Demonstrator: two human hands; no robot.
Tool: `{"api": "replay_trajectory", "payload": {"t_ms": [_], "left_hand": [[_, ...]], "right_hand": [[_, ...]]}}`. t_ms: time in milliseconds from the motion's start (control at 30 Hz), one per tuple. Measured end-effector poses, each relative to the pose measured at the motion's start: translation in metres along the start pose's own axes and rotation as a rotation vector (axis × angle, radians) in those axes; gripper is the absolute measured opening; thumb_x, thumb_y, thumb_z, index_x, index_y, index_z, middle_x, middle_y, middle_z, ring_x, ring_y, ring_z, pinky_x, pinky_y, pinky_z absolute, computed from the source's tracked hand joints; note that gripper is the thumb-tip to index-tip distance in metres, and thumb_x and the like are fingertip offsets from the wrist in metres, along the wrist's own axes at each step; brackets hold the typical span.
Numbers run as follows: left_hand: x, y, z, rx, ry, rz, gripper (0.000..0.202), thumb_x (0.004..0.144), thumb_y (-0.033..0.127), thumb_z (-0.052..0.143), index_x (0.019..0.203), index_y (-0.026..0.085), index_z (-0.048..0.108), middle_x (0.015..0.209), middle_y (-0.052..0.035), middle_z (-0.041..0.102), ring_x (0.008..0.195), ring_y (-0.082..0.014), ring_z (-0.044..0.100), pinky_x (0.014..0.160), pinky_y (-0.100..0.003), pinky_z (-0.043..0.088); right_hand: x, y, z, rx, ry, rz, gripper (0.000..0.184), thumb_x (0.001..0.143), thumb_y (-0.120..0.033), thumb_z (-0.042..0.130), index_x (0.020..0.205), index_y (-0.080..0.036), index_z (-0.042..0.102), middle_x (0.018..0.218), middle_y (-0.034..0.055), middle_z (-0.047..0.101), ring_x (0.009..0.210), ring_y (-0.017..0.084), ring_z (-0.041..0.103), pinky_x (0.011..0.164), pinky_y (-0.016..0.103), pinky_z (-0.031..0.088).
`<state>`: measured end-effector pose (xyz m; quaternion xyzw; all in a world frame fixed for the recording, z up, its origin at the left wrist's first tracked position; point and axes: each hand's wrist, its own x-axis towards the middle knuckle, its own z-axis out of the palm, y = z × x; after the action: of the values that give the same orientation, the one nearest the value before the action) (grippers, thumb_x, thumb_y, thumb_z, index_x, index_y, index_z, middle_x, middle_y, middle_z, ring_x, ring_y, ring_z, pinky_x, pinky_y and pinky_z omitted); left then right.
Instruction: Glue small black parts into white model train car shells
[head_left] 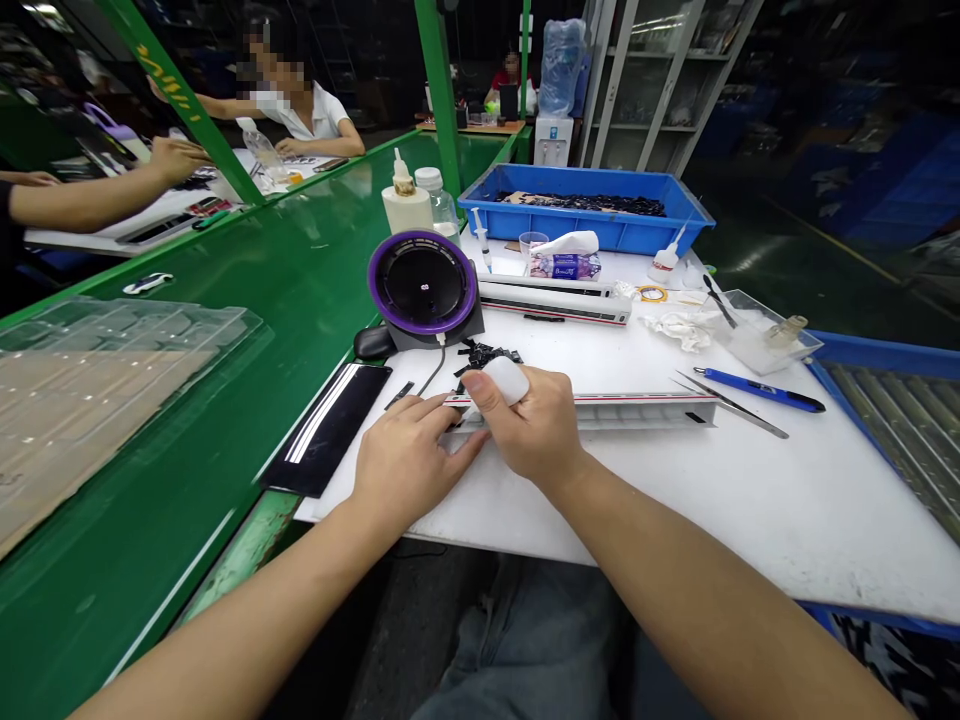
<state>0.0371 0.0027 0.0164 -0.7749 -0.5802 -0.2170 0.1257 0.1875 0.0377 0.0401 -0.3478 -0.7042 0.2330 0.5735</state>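
A long white model train car shell [645,412] with a red stripe lies open side toward me on the white worktable. My left hand [401,450] pinches its left end between fingers and thumb. In a fist above that end, my right hand [544,425] grips a small white squeeze bottle [508,380]; its rounded base shows, and its tip is mostly hidden behind my fingers. Just beyond my hands is a pile of small black pieces [487,355]. Two more train car shells [555,300] lie farther back. Tweezers [750,412] and a blue pen [757,388] rest to the right.
A purple-rimmed fan [422,285] stands at the back left, beside a black panel [326,430]. Behind is a blue bin [585,235] of black parts. Crumpled tissue [682,328] and a clear tray [757,335] lie right. Co-workers sit across the green conveyor [315,250].
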Motion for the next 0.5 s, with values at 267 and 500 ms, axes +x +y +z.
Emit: {"api": "replay_trajectory", "payload": {"t_ms": [267, 500], "left_hand": [[-0.0003, -0.0013, -0.0012, -0.001, -0.008, -0.001, 0.029, 0.086, 0.044, 0.056, 0.079, 0.019, 0.068, 0.077, -0.0042, 0.072, 0.08, -0.0233, 0.063, 0.076, -0.035, 0.049], [0.0001, -0.0019, -0.002, -0.004, 0.004, 0.005, 0.03, 0.086, 0.046, 0.056, 0.078, 0.02, 0.068, 0.076, -0.004, 0.071, 0.079, -0.0232, 0.063, 0.074, -0.034, 0.049]], "right_hand": [[0.0021, -0.0005, -0.0016, -0.009, 0.011, 0.0, 0.049, 0.091, -0.039, 0.057, 0.053, -0.019, 0.033, 0.049, -0.0056, 0.034, 0.047, 0.007, 0.032, 0.048, 0.025, 0.025], [0.0024, -0.0006, -0.0017, 0.0, 0.021, -0.008, 0.048, 0.09, -0.036, 0.058, 0.053, -0.019, 0.033, 0.049, -0.0059, 0.034, 0.047, 0.007, 0.031, 0.048, 0.025, 0.025]]}}
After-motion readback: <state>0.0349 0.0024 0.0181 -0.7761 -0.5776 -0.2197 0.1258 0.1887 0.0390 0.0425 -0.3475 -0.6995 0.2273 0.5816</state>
